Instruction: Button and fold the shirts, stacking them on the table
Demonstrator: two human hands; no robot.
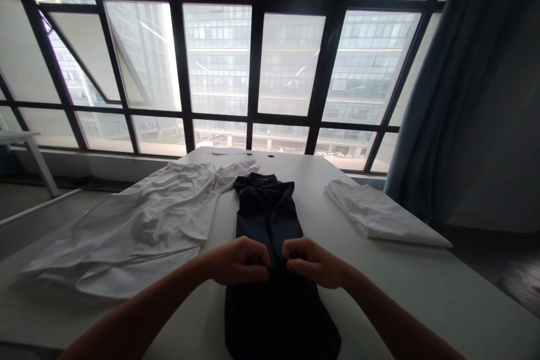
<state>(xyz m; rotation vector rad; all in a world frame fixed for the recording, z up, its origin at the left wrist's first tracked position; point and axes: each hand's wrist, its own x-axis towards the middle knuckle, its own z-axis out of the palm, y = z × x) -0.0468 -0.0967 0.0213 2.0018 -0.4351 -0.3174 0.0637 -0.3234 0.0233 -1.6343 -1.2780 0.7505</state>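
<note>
A dark navy garment (270, 219) with a collar at its far end lies lengthwise on the white table (400, 287), its near part widening toward me. Over its middle, my left hand (244, 261) is closed, fingers curled, at the left of the front seam. My right hand (314, 261) mirrors it on the right, thumb and fingers pinched together close to the cloth. The two hands are a small gap apart. Both seem to grip the garment's fabric along the centre, though the fingertips are partly hidden in shadow.
Left of the navy garment a white coat-like garment (169, 219) is spread out, wrinkled. At the right edge lies a folded white cloth (379, 214). Beyond the table stand large windows (219, 62), with a blue curtain (434, 101) on the right and another white table (25, 138) at far left.
</note>
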